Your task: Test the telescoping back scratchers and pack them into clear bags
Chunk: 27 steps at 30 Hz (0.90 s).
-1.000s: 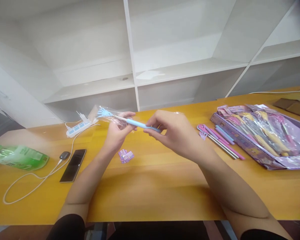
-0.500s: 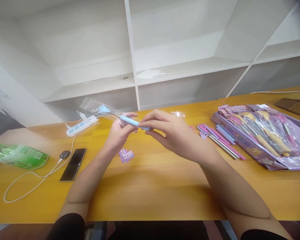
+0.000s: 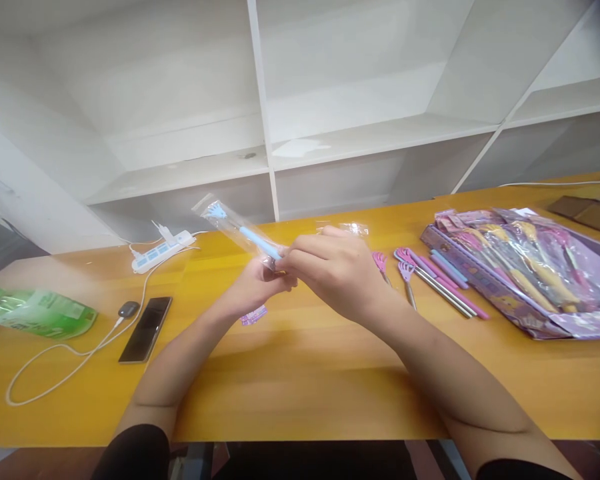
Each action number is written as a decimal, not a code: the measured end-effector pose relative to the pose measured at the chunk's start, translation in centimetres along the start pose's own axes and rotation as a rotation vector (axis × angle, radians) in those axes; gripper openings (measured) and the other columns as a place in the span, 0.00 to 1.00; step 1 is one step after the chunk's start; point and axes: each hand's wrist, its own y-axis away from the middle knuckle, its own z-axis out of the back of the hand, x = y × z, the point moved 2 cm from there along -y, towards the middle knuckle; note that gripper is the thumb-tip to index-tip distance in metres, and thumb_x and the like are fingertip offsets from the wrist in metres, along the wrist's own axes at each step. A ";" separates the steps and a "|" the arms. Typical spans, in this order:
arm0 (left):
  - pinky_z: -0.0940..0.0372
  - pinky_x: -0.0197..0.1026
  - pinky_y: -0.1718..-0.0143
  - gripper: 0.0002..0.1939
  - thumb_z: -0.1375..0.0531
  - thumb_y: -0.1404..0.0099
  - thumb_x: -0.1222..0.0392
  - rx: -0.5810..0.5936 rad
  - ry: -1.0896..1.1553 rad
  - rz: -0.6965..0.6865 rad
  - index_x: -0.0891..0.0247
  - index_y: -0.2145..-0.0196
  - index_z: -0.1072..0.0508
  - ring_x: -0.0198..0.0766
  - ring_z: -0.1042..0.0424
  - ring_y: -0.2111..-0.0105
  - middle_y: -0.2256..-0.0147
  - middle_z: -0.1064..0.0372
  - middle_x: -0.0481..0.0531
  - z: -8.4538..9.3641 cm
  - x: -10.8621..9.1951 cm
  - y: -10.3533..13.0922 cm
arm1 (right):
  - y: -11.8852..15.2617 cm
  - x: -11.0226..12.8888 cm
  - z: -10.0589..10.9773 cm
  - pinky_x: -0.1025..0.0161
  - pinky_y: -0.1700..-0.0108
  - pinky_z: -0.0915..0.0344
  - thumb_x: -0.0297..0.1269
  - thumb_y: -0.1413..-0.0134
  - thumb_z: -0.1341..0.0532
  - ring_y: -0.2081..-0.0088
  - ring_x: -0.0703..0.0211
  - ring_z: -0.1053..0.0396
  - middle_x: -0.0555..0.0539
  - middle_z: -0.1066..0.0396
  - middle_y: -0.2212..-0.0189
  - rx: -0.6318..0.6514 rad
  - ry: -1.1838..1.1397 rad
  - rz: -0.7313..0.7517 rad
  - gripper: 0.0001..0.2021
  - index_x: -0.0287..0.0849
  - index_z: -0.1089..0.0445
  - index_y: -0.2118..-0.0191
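Yellow wooden table (image 3: 305, 380) lies below the right hand (image 3: 335, 268) and the left hand (image 3: 255, 288), both with fingers clamped around the lower end of a long clear plastic bag (image 3: 203, 205), probably to steady the slim light-blue, hand-headed stick (image 3: 257, 241) tilted inside it.
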 end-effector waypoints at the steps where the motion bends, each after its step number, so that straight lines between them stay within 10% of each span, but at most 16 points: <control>1: 0.33 0.41 0.61 0.14 0.25 0.41 0.60 0.001 -0.004 0.001 0.62 0.67 0.27 0.36 0.31 0.66 0.70 0.31 0.47 0.2 0.1 0.0 | 0.0 0.1 -0.1 0.60 0.66 0.52 0.16 0.35 0.42 0.72 0.64 0.43 0.54 0.27 0.72 0.000 0.017 0.004 0.15 0.43 0.25 0.63; 14: 0.32 0.44 0.57 0.20 0.38 0.25 0.41 -0.015 0.160 -0.160 0.61 0.66 0.22 0.42 0.30 0.62 0.64 0.28 0.53 1.4 -1.4 0.2 | -0.4 1.1 -0.1 0.58 0.67 0.48 0.23 0.26 0.41 0.72 0.63 0.37 0.53 0.20 0.68 -0.045 0.030 0.047 0.12 0.44 0.25 0.61; 21: 0.32 0.42 0.59 0.22 0.39 0.26 0.45 -0.125 0.079 -0.208 0.63 0.69 0.18 0.42 0.28 0.64 0.66 0.25 0.55 3.2 -2.4 0.4 | -0.2 -1.0 1.3 0.56 0.60 0.37 0.56 0.33 0.30 0.63 0.59 0.24 0.45 0.17 0.55 -0.137 -0.199 0.156 0.21 0.45 0.26 0.49; 27: 0.32 0.44 0.60 0.19 0.38 0.26 0.45 -0.109 0.136 -0.185 0.63 0.65 0.18 0.43 0.27 0.66 0.67 0.24 0.54 3.8 -2.3 0.3 | -0.2 -0.7 0.6 0.55 0.52 0.33 0.29 0.28 0.34 0.57 0.58 0.25 0.49 0.17 0.49 -0.084 -0.189 0.154 0.11 0.50 0.26 0.46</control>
